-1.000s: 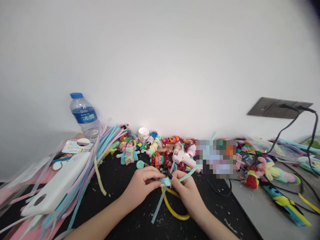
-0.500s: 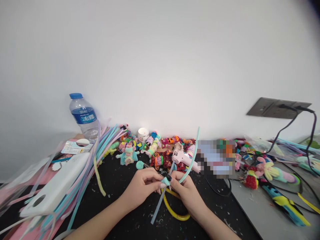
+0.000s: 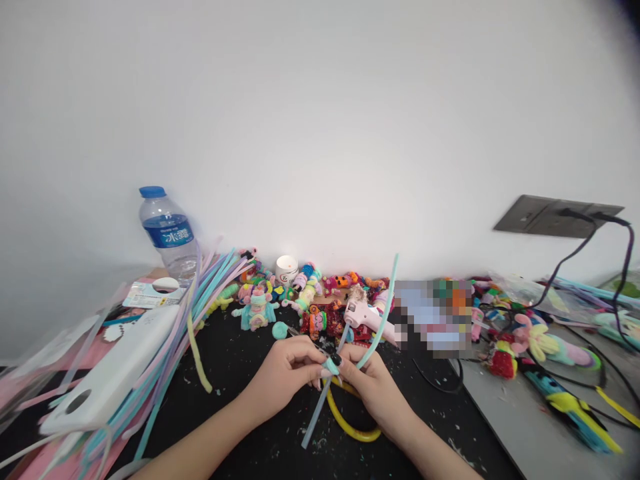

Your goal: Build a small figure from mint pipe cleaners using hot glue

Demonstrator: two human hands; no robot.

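Note:
My left hand [image 3: 295, 365] and my right hand [image 3: 367, 381] meet over the black mat, fingertips pinched together. Between them is the coiled end of a mint-green pipe cleaner [image 3: 384, 327], whose free length curves up past my right hand. A clear glue stick [image 3: 317, 413] passes beneath the fingers toward a pale pink glue gun [image 3: 365, 316] lying just beyond. Below my right hand a yellow pipe cleaner [image 3: 353, 433] forms a loop on the mat. Beyond my left hand lies a small mint coil [image 3: 280, 331], and past it sits a fuzzy figure [image 3: 257, 307].
On the left are a bundle of pastel pipe cleaners [image 3: 167, 350], a white slab with a hole [image 3: 113, 370] and a water bottle [image 3: 167, 233]. Fuzzy figures and a paper cup [image 3: 287, 269] line the wall. To the right, black cords [image 3: 555, 267] run down from a socket [image 3: 555, 215].
Both hands stay almost where they were. My right thumb has shifted slightly left and down on the mint coil; little else differs.

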